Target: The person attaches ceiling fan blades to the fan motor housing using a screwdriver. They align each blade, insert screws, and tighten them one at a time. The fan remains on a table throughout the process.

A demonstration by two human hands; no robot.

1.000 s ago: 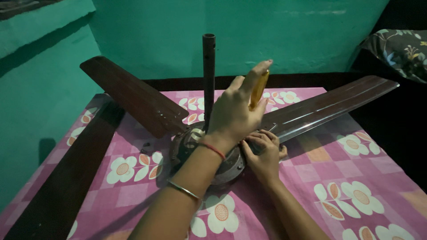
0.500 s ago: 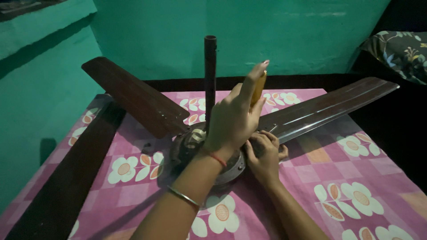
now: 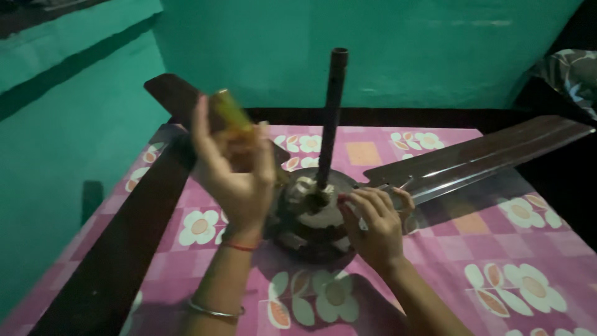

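Observation:
A dark ceiling fan lies on a pink flowered cloth, its motor hub in the middle and its down rod standing upright. My left hand is raised left of the rod, closed around a yellow-handled tool that looks like a screwdriver; it is blurred. My right hand rests on the hub's right side, fingertips pinching where the right blade joins. What the fingertips hold is too small to tell.
Another dark blade runs toward the lower left and a third blade reaches to the back left. Green walls close in behind and to the left. A patterned cloth bundle lies at the far right.
My left hand has lifted away from the hub and swung left with the yellow-handled tool. My right hand stays at the hub. The view has shifted so the fan sits further right.

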